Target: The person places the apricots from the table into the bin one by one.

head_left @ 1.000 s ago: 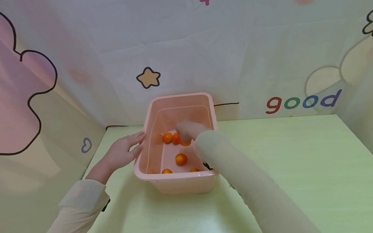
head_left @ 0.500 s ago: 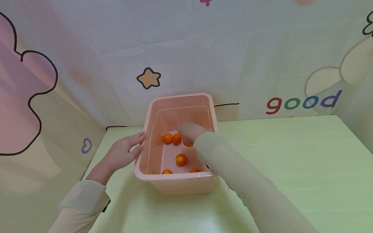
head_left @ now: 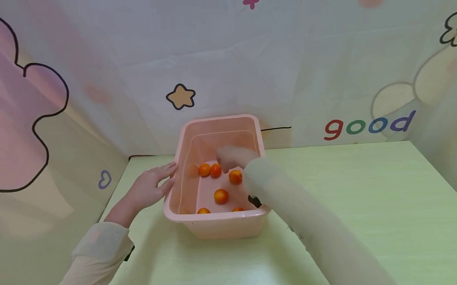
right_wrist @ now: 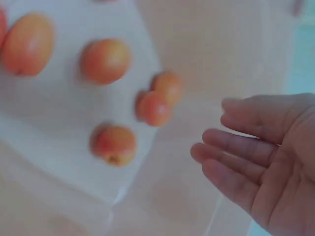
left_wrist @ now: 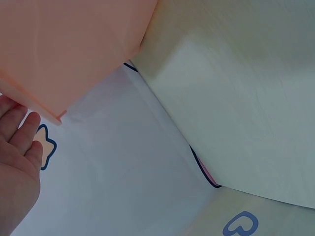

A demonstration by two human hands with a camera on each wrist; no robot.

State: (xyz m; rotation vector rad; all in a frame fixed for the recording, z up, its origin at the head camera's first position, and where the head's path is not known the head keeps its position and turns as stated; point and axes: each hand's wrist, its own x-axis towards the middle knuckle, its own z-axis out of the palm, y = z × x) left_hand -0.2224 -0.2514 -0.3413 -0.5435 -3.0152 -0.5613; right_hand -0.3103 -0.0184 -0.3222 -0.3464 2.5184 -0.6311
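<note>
A pink plastic basin [head_left: 226, 224] stands on the table with several small round orange-red fruits on its floor. My left hand [head_left: 148, 187] rests against the basin's left rim; in the left wrist view its fingers [left_wrist: 22, 132] lie along the rim's underside. Inside the basin, my right hand [head_left: 235, 157] hovers over the far part with nothing in it. The right wrist view shows that hand [right_wrist: 261, 157] with fingers loosely extended. Nearest to it are one fruit [head_left: 236, 177] by the wrist and a touching pair, including a redder fruit [head_left: 215, 170]. Another fruit [head_left: 221, 196] lies nearer the front.
Two more fruits, one at the left [head_left: 203, 211], are partly hidden behind the basin's front rim. The pale green table [head_left: 356, 204] extends to the right. A printed cloth backdrop [head_left: 224, 65] rises right behind the basin and along both sides.
My right hand has shifted slightly, and the fruit by its wrist, partly covered before, now shows whole. The left hand and the basin stay in place.
</note>
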